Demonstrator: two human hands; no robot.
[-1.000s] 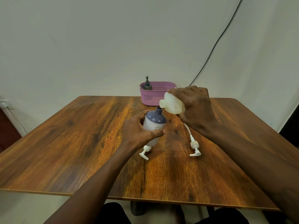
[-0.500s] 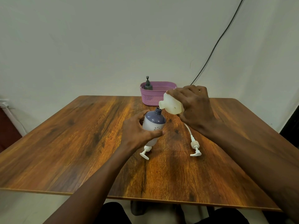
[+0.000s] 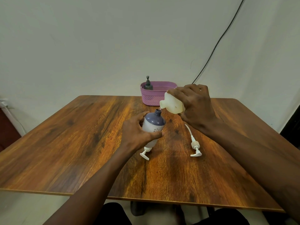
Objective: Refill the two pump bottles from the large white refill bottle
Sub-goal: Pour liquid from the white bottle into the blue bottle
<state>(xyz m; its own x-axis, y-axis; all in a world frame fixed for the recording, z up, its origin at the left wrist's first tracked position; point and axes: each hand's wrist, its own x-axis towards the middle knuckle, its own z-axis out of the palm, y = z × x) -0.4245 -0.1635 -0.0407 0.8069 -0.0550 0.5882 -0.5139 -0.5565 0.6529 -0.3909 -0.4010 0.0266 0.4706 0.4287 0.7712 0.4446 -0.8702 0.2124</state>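
Observation:
My left hand (image 3: 136,133) grips a white pump bottle with a purple shoulder (image 3: 154,125), standing on the table with its pump off and its neck open. My right hand (image 3: 195,104) holds the white refill bottle (image 3: 172,103) tilted, its spout just above the open neck; a thin stream runs from it. Two white pump heads lie on the table: one (image 3: 145,153) in front of the held bottle, the other (image 3: 194,146) with its long tube to the right. A dark pump bottle (image 3: 148,85) stands in the pink basket (image 3: 154,98).
The wooden table (image 3: 73,143) spreads wide to the left and toward me. The pink basket sits at the far edge against a pale wall. A black cable (image 3: 215,46) runs down the wall behind the basket.
The refill bottle has tipped a little further and edged closer to the purple-shouldered bottle's neck. My left hand and the bottle it grips have stayed put.

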